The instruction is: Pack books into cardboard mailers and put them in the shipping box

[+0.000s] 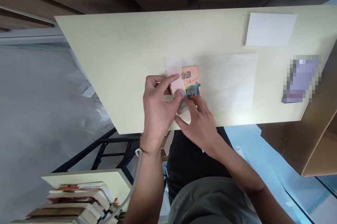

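Observation:
A small pink book [191,80] with a colourful cover lies on the pale yellow table [118,59], on a sheet of translucent wrapping paper [229,80]. My left hand [156,106] curls its fingers over the paper folded across the book's left edge. My right hand [200,120] pinches the paper's flap at the book's near edge, fingers pressed together.
A white paper stack [270,29] lies at the far right of the table, and a blurred purple object [301,78] sits near the right edge. A cardboard box [313,140] stands at the right. Several stacked books [79,199] rest on a low stand at bottom left.

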Demonstrator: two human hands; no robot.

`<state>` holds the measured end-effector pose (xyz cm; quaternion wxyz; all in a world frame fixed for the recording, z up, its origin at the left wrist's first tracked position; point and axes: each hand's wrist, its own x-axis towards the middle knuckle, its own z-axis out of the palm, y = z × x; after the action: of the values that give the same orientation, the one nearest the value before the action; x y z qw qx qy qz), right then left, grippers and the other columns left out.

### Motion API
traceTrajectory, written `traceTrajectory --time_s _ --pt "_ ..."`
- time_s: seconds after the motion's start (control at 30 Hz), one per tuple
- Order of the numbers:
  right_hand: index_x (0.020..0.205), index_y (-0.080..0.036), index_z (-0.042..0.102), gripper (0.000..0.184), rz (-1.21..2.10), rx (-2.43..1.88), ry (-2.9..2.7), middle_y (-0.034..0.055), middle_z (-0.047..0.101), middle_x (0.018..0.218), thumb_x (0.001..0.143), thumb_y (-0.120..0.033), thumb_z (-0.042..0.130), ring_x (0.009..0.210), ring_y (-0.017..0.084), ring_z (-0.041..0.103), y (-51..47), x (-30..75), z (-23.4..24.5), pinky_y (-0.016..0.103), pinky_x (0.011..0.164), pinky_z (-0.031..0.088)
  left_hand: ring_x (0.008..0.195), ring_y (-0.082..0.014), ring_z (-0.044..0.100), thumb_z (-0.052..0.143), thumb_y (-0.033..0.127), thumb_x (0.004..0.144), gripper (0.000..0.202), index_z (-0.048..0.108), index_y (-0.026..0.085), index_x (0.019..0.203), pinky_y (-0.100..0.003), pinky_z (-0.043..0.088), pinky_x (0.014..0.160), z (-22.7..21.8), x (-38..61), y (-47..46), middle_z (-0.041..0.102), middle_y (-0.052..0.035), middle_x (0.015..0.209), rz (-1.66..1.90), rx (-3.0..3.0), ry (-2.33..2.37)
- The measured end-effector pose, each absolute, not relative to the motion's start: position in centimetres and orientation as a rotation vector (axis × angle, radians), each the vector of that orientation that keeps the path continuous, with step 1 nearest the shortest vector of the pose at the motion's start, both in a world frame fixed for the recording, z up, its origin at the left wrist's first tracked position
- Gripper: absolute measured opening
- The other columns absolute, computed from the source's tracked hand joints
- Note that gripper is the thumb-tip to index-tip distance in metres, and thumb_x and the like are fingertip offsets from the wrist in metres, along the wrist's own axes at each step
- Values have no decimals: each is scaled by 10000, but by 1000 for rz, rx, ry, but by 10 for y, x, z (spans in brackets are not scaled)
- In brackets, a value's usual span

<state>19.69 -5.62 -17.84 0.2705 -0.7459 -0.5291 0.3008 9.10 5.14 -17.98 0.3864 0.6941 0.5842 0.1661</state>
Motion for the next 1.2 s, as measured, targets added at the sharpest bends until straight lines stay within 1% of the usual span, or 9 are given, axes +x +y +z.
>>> traceTrajectory --time_s 0.2,0.4,0.5,0.6,0.67,0.77,0.93,1.1,1.2 --pt "1323 -209 605 269 822 -2109 -1321 87 697 1110 1076 -283 684 900 221 766 -62 185 -172 317 709 653 904 -163 662 721 105 958 410 820 313 1298 -316 654 819 -156 116 49 610 -49 1118 434 1837 1443" --pt "1307 -243 651 240 946 -1994 -1046 28 715 1107 1069 -236 615 717 116 718 -72 225 -156 269 685 649 783 -174 633 648 344 1116 158 793 292 1151 -336 591 768 -151 148 67 613 -40 983 363 1867 1271" --pt "1263 -245 685 192 969 -1939 -967 14 721 1065 1080 -252 626 738 113 713 -79 244 -157 267 702 654 665 -176 575 554 434 1168 319 730 270 958 -349 532 716 -160 163 92 580 -8 765 333 1923 1197" --pt "1245 -239 703 167 942 -1927 -933 16 728 1050 1098 -263 628 773 118 713 -85 253 -162 262 696 649 589 -168 525 591 539 1146 474 654 266 764 -352 495 674 -171 177 117 446 24 583 317 1962 1129" --pt "1248 -232 709 161 914 -1924 -921 23 733 1051 1117 -275 624 790 120 715 -88 256 -164 256 691 643 594 -157 530 676 564 1099 531 607 257 671 -350 502 689 -179 187 129 426 33 547 299 1985 1110" --pt "1247 -225 724 177 852 -1970 -912 34 744 1041 1155 -294 590 786 122 712 -94 262 -170 254 682 629 610 -134 550 763 544 1048 562 568 239 619 -351 526 728 -193 202 133 503 39 563 249 1991 1109" --pt "1353 -216 743 295 663 -2203 -957 41 798 978 1187 -354 542 716 132 705 -112 275 -201 262 635 580 854 -200 726 785 586 1025 447 675 256 745 -347 570 756 -230 221 118 634 6 678 309 1859 1126" --pt "1442 -234 762 363 479 -2441 -1097 -13 713 716 1180 -411 583 590 118 599 -127 280 -225 245 535 425 938 -202 732 901 405 968 219 759 248 1022 -379 594 969 -240 223 107 730 3 920 257 1828 1126" --pt "1544 -275 712 390 475 -2481 -1155 16 714 796 1186 -353 579 683 139 618 -127 277 -223 256 599 478 981 -196 727 889 351 987 424 708 225 1348 -409 580 1039 -223 210 87 715 -45 1246 370 1836 1183"
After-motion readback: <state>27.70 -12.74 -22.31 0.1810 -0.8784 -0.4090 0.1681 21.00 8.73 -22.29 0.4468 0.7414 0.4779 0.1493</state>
